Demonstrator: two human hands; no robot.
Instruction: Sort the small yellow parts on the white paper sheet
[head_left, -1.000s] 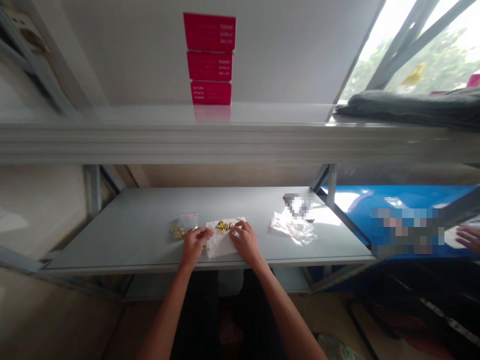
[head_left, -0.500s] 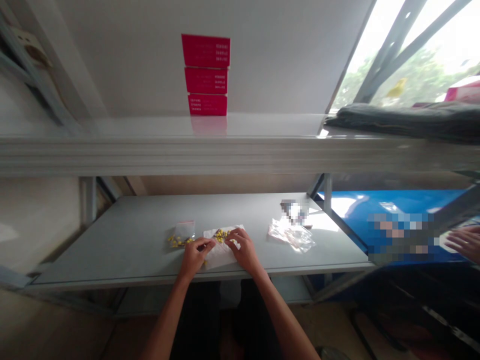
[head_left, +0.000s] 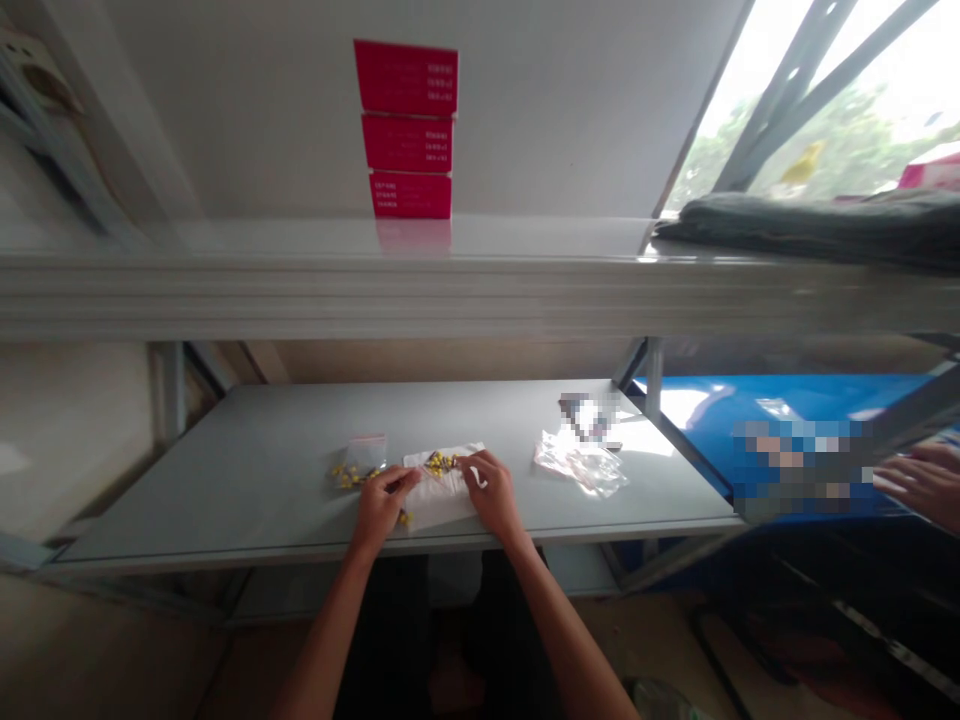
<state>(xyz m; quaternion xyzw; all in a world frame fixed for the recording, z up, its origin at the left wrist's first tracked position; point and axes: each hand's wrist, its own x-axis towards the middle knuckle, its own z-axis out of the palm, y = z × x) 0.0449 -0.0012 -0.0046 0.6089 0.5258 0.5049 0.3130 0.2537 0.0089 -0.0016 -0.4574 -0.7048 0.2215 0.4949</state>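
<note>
A white sheet or flat bag (head_left: pixel 442 505) lies near the table's front edge, with a small pile of yellow-and-dark pieces (head_left: pixel 437 464) on its upper part. My left hand (head_left: pixel 384 505) is at its left side, thumb and fingers pinched together; what they hold is too small to make out. From the right, my right hand (head_left: pixel 491 490) reaches over the sheet, its fingertips closed at the pile's right end, their contents unclear. Left of my left hand sits a clear zip bag (head_left: pixel 367 452) with more yellow pieces (head_left: pixel 346 477) by it. Another yellow piece (head_left: pixel 406 518) rests near the sheet's lower left corner.
Crumpled clear plastic bags (head_left: pixel 581 465) lie on the grey table (head_left: pixel 225 480) to the right, beside a blurred-out item. Above runs a shelf (head_left: pixel 300 300) with stacked red boxes (head_left: pixel 409 145) and dark folded cloth (head_left: pixel 810 228). Another person's hand (head_left: pixel 919 480) shows at far right.
The view has tilted and shifted slightly. My left hand has drawn a little to the left, away from the pile, uncovering more of the sheet. My right hand stays by the pile.
</note>
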